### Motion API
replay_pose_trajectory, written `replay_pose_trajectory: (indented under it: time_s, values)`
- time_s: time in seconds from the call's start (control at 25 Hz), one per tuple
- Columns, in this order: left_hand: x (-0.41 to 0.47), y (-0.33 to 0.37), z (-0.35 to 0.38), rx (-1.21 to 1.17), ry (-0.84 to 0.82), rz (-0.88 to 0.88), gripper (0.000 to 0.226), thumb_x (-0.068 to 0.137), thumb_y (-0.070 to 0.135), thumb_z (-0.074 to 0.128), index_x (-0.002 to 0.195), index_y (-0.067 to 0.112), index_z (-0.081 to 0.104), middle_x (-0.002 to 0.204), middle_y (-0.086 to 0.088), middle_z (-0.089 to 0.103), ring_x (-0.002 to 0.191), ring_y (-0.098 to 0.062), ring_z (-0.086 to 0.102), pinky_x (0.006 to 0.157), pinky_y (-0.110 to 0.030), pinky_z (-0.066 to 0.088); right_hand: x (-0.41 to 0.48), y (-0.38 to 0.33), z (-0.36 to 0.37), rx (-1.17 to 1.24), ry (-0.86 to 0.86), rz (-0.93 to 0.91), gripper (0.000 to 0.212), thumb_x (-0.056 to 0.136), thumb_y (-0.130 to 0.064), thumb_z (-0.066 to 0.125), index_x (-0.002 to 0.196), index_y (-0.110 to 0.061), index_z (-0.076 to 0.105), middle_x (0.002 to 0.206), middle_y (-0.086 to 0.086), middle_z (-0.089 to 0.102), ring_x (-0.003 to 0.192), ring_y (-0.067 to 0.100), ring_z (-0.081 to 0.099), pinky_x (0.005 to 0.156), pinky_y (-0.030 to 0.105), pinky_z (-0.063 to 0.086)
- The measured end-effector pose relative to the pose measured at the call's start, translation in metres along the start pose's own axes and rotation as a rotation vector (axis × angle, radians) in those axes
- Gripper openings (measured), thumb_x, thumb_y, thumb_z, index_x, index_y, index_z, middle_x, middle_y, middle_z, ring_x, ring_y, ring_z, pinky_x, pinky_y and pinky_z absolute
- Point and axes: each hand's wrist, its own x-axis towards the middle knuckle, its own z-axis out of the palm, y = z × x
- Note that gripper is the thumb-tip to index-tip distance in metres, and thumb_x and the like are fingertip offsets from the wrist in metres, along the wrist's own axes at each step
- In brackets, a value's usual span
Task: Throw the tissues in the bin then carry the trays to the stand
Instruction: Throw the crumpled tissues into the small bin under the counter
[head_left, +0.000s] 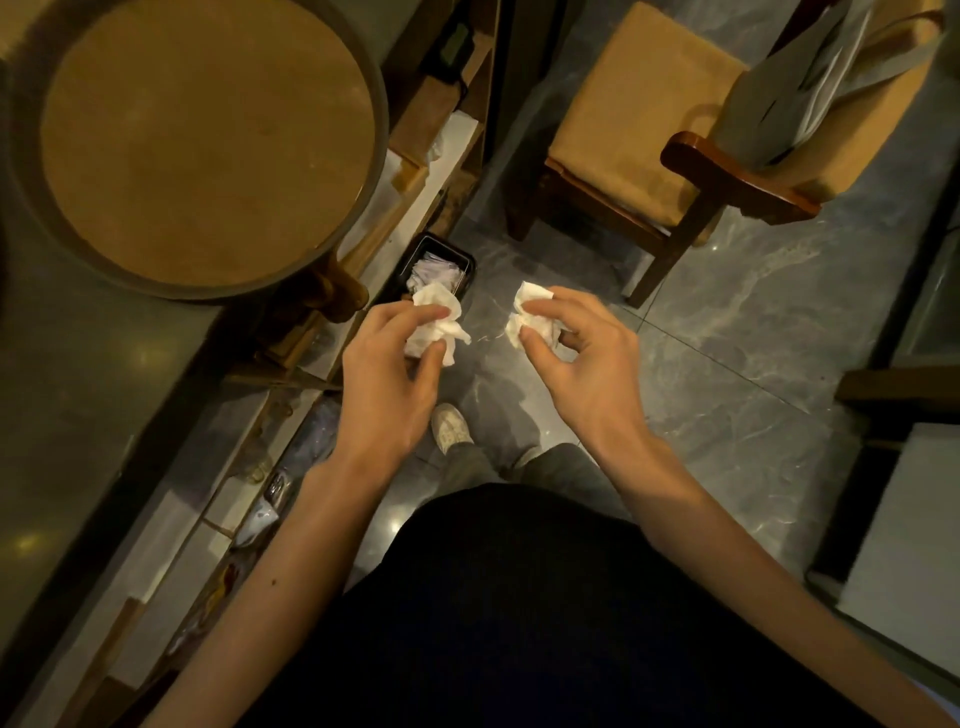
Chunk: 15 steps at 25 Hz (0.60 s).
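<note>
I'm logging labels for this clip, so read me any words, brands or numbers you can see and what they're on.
None can be read.
Packets on the low shelf: markings too blurred to read.
Tissues, bin, round tray, chair: no text visible.

Both bare forearms reach forward from the dark-clothed torso. The left hand (387, 358) pinches a crumpled white tissue (439, 325) between thumb and fingers; the right hand (582, 358), just beside it, pinches another crumpled white tissue (530, 314) likewise.
</note>
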Motion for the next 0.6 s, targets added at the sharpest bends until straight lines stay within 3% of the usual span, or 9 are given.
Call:
replay_pose_trajectory:
  time_s: [0.08,0.16,0.36,0.48,0.6]
  values:
    - [0.006,-0.006,0.001,-0.019,0.017,0.003,0.029,0.090,0.014,0.063,0.117,0.022,0.066,0.119,0.002,0.057,0.108,-0.008,0.057,0.086,-0.027,0.054,0.006,0.003,0.003,0.015,-0.016,0.011,0.020,0.086,-0.012,0.073,0.106,-0.013,0.075,0.114,-0.010,0.059,0.111,-0.005,0.051,0.090,0.009,0.045]
    - [0.011,-0.008,0.005,-0.030,0.010,-0.012,0.028,0.089,0.013,0.064,0.116,0.021,0.067,0.119,-0.002,0.059,0.108,-0.012,0.059,0.085,-0.033,0.056,0.014,0.008,0.006,0.031,-0.030,0.019,0.019,0.085,-0.011,0.073,0.104,-0.013,0.074,0.113,-0.011,0.060,0.110,-0.005,0.051,0.090,0.011,0.046]
    - [0.032,-0.001,0.027,0.004,0.001,-0.084,0.028,0.089,0.014,0.065,0.116,0.021,0.067,0.118,-0.001,0.058,0.106,-0.007,0.057,0.086,-0.026,0.054,0.037,0.033,0.007,0.085,-0.071,0.021,0.018,0.084,-0.008,0.073,0.101,-0.007,0.073,0.109,-0.006,0.061,0.105,-0.005,0.053,0.082,0.008,0.046]
    - [0.049,0.003,0.051,0.024,0.005,-0.165,0.029,0.088,0.016,0.065,0.116,0.023,0.066,0.119,0.002,0.060,0.099,0.006,0.055,0.084,-0.008,0.045,0.056,0.056,0.004,0.155,-0.127,0.063,0.017,0.084,-0.005,0.073,0.101,-0.005,0.073,0.109,-0.001,0.064,0.103,-0.002,0.056,0.078,0.004,0.045]
    - [0.069,0.009,0.077,-0.030,0.021,-0.280,0.033,0.088,0.018,0.065,0.121,0.023,0.064,0.114,0.007,0.065,0.098,0.005,0.061,0.082,-0.010,0.048,0.084,0.081,0.002,0.162,-0.209,0.097,0.019,0.084,-0.009,0.073,0.103,-0.008,0.073,0.114,0.004,0.068,0.101,0.004,0.060,0.078,0.008,0.048]
